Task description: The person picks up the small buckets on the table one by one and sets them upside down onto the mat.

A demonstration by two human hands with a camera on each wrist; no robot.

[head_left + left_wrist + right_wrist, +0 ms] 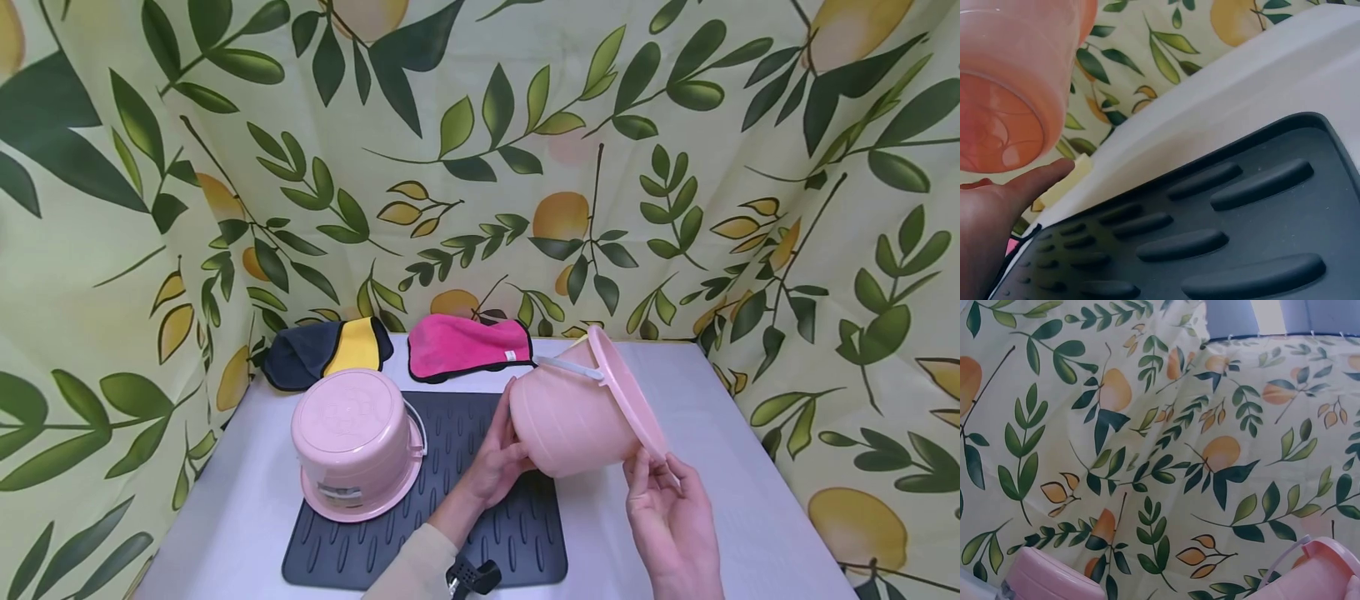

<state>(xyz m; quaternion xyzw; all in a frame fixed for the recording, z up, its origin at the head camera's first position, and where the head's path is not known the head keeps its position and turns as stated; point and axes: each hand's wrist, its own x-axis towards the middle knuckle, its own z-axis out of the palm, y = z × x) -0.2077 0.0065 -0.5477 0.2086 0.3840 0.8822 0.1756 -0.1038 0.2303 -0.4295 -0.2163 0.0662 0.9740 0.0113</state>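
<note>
Both hands hold a pink plastic bucket (573, 417), tilted on its side over the right part of the mat and the tabletop. Its rim faces right, and a pale handle lies across its upper side. My left hand (495, 462) grips the bucket around its base, with some fingers hidden behind it. At the lower rim, my right hand (671, 517) pinches the edge between thumb and fingers. A second pink bucket (348, 433) stands upside down at the left of the dark ribbed mat (480, 525), its handle hanging at the right.
Behind the mat lie a pink cloth (468, 343) with black edging and a dark blue and yellow cloth (322, 354). A pale yellow block (1069, 181) shows past my left hand. Leaf-and-fruit patterned curtain (480, 208) encloses the white table (225, 500) on three sides.
</note>
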